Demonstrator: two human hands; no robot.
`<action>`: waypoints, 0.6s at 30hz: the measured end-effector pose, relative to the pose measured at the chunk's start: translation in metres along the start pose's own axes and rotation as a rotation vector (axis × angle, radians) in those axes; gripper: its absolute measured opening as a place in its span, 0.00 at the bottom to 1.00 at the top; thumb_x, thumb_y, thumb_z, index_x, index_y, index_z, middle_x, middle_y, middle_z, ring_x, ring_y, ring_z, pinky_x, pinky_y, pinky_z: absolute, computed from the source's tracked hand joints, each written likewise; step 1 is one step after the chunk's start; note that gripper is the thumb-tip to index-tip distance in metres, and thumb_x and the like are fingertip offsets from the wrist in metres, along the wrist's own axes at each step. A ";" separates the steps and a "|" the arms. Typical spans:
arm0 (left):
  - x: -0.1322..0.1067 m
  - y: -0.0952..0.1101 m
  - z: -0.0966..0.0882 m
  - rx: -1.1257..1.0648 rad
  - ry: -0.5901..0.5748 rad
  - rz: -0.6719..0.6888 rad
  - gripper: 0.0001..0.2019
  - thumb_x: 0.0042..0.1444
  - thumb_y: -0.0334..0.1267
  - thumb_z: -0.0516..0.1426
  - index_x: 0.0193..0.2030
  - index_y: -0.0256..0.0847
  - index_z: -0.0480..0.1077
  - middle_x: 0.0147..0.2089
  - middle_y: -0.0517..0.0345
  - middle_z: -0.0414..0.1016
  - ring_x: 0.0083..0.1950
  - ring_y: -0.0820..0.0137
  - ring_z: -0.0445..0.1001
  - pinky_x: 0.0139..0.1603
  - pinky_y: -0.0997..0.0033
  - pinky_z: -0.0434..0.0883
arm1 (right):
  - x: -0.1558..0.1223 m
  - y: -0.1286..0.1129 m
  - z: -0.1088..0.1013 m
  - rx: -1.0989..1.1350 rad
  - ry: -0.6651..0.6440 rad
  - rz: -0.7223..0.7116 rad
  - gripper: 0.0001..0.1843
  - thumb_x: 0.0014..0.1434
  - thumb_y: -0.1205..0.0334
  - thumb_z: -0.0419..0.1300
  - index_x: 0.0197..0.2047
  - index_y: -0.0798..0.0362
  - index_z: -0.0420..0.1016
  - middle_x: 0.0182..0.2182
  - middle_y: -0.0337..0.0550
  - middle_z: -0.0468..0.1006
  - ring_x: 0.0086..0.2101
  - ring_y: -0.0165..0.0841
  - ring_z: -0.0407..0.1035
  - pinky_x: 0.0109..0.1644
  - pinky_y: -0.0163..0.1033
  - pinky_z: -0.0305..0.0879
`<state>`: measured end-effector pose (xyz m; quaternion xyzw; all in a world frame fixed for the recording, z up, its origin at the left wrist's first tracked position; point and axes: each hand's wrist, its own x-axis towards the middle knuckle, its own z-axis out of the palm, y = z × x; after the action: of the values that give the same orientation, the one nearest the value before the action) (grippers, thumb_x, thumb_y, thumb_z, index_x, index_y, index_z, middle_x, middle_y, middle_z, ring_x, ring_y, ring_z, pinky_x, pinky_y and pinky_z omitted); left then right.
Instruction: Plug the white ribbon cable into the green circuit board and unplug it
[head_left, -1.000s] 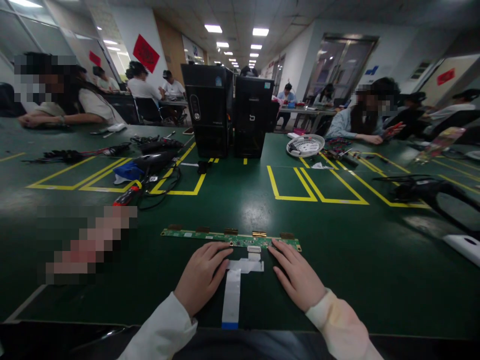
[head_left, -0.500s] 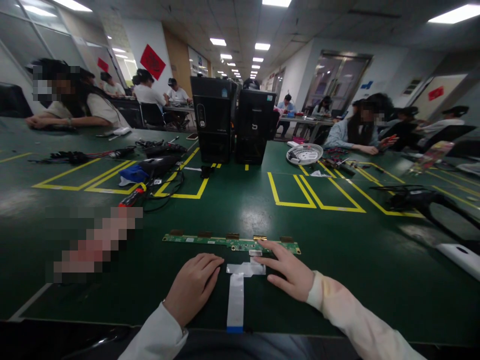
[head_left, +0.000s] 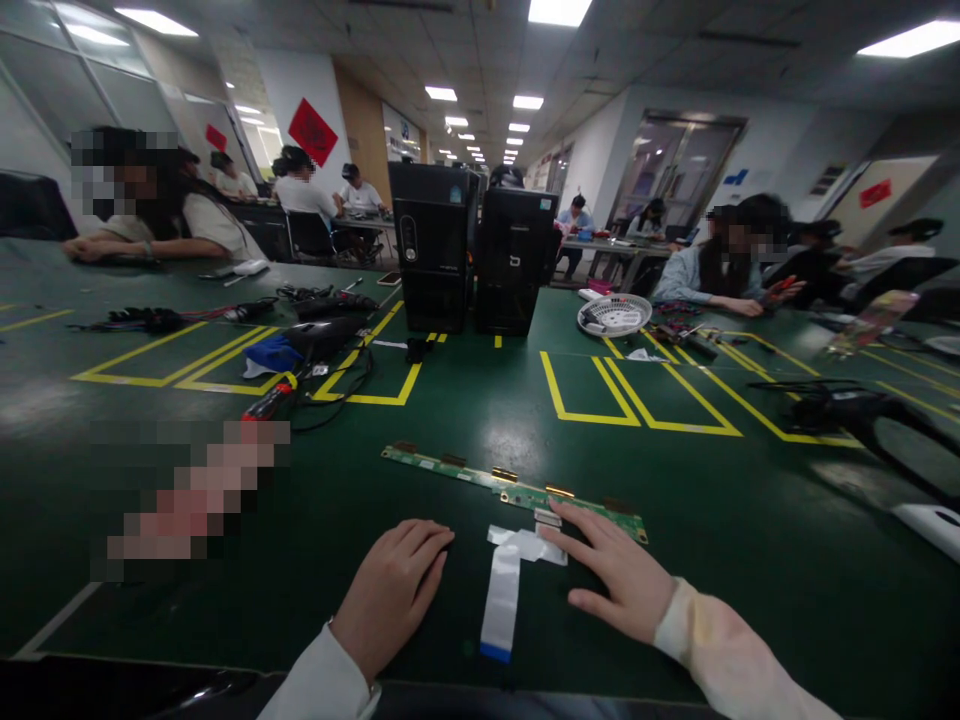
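A long, narrow green circuit board [head_left: 450, 470] lies slanted on the green table, with several brown and gold tabs along its far edge. A white flat ribbon cable [head_left: 501, 600] with a blue end strip lies on the near side, its wider end close to the board's white connector [head_left: 547, 517]. My right hand [head_left: 619, 565] is open, fingers spread; one fingertip touches the board by the connector and another rests on the cable's wide end. Left of the cable, my left hand [head_left: 394, 590] lies palm down on the table, fingers loosely extended, holding nothing.
Two black computer towers [head_left: 431, 250] stand at the table's middle. A red and black handled tool [head_left: 268, 402], cables and a blue item [head_left: 271, 352] lie to the left. A white round basket [head_left: 613, 314] and a black-framed object [head_left: 847, 410] are on the right. Other people sit around.
The board and ribbon cable have shifted right, the board turning so its right end is nearer me. My right hand moved right with them. My left hand stayed nearly in place.
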<state>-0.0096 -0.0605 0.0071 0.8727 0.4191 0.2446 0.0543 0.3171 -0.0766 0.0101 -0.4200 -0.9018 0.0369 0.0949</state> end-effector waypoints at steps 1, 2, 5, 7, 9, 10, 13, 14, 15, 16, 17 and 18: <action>0.000 0.000 0.000 -0.007 -0.005 -0.002 0.14 0.61 0.31 0.49 0.50 0.43 0.69 0.47 0.53 0.74 0.49 0.64 0.72 0.50 0.58 0.71 | -0.008 0.007 0.000 -0.023 0.010 0.025 0.35 0.60 0.43 0.52 0.67 0.44 0.51 0.65 0.48 0.52 0.61 0.42 0.52 0.60 0.51 0.58; 0.000 0.000 -0.001 -0.012 -0.013 -0.006 0.14 0.61 0.31 0.49 0.50 0.42 0.69 0.47 0.53 0.74 0.49 0.64 0.72 0.50 0.58 0.71 | -0.017 0.015 0.000 -0.049 0.019 0.055 0.35 0.59 0.44 0.53 0.67 0.44 0.50 0.65 0.48 0.52 0.61 0.43 0.53 0.59 0.51 0.59; 0.000 0.001 -0.001 -0.022 -0.037 -0.019 0.14 0.61 0.31 0.49 0.51 0.42 0.68 0.49 0.53 0.73 0.50 0.64 0.71 0.51 0.57 0.70 | -0.050 0.044 0.002 -0.142 0.054 0.182 0.35 0.60 0.45 0.52 0.67 0.43 0.50 0.64 0.48 0.54 0.60 0.43 0.56 0.58 0.52 0.62; 0.000 0.001 -0.002 -0.031 -0.046 -0.024 0.14 0.62 0.30 0.49 0.52 0.42 0.68 0.49 0.53 0.73 0.51 0.64 0.70 0.52 0.57 0.69 | -0.075 0.065 0.003 -0.203 0.085 0.277 0.33 0.61 0.45 0.51 0.67 0.43 0.51 0.63 0.48 0.56 0.58 0.43 0.58 0.56 0.52 0.63; 0.000 0.002 -0.002 -0.037 -0.048 -0.029 0.14 0.62 0.30 0.49 0.52 0.42 0.68 0.49 0.53 0.72 0.51 0.64 0.70 0.52 0.57 0.69 | -0.099 0.082 0.002 -0.235 0.114 0.367 0.32 0.61 0.43 0.48 0.66 0.44 0.55 0.62 0.50 0.58 0.57 0.44 0.61 0.56 0.53 0.64; 0.000 0.002 -0.002 -0.039 -0.047 -0.032 0.14 0.62 0.30 0.49 0.52 0.42 0.68 0.49 0.53 0.72 0.51 0.64 0.70 0.52 0.57 0.69 | -0.110 0.090 0.002 -0.242 0.123 0.411 0.32 0.61 0.43 0.47 0.65 0.45 0.57 0.62 0.51 0.59 0.56 0.45 0.62 0.56 0.53 0.64; 0.000 0.002 -0.002 -0.039 -0.044 -0.034 0.14 0.62 0.30 0.49 0.52 0.42 0.68 0.49 0.53 0.72 0.51 0.64 0.70 0.52 0.57 0.69 | -0.139 0.105 0.003 -0.247 0.147 0.542 0.32 0.61 0.41 0.44 0.64 0.48 0.60 0.60 0.52 0.61 0.54 0.45 0.64 0.55 0.53 0.64; 0.000 0.002 -0.002 -0.040 -0.044 -0.033 0.14 0.62 0.30 0.49 0.52 0.42 0.68 0.49 0.53 0.72 0.51 0.64 0.70 0.52 0.57 0.69 | -0.146 0.109 0.004 -0.247 0.155 0.585 0.33 0.61 0.41 0.43 0.64 0.48 0.60 0.60 0.52 0.62 0.54 0.45 0.64 0.55 0.53 0.64; 0.000 0.002 -0.001 -0.040 -0.044 -0.032 0.14 0.62 0.30 0.49 0.52 0.42 0.68 0.49 0.53 0.72 0.51 0.64 0.70 0.52 0.56 0.69 | -0.152 0.113 0.006 -0.250 0.164 0.625 0.33 0.61 0.42 0.42 0.64 0.49 0.59 0.60 0.53 0.62 0.54 0.45 0.64 0.55 0.53 0.65; 0.000 0.001 -0.001 -0.040 -0.044 -0.031 0.14 0.62 0.30 0.49 0.52 0.42 0.68 0.49 0.53 0.72 0.51 0.64 0.70 0.52 0.56 0.69 | -0.158 0.117 0.008 -0.255 0.176 0.660 0.33 0.62 0.42 0.41 0.64 0.50 0.59 0.59 0.53 0.63 0.54 0.45 0.64 0.55 0.53 0.65; 0.000 0.001 -0.001 -0.040 -0.045 -0.029 0.14 0.62 0.30 0.49 0.52 0.42 0.68 0.49 0.53 0.72 0.51 0.64 0.70 0.52 0.57 0.69 | -0.163 0.120 0.010 -0.270 0.199 0.694 0.33 0.62 0.43 0.40 0.64 0.50 0.59 0.59 0.53 0.64 0.54 0.44 0.64 0.56 0.52 0.64; 0.000 0.001 -0.001 -0.039 -0.044 -0.026 0.14 0.62 0.30 0.49 0.52 0.42 0.68 0.49 0.53 0.72 0.51 0.64 0.70 0.52 0.57 0.69 | -0.167 0.124 0.012 -0.293 0.228 0.728 0.32 0.62 0.44 0.40 0.63 0.50 0.61 0.58 0.52 0.65 0.54 0.43 0.64 0.56 0.50 0.64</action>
<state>-0.0093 -0.0614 0.0085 0.8711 0.4244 0.2328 0.0836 0.5130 -0.1244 -0.0432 -0.7222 -0.6736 -0.1074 0.1144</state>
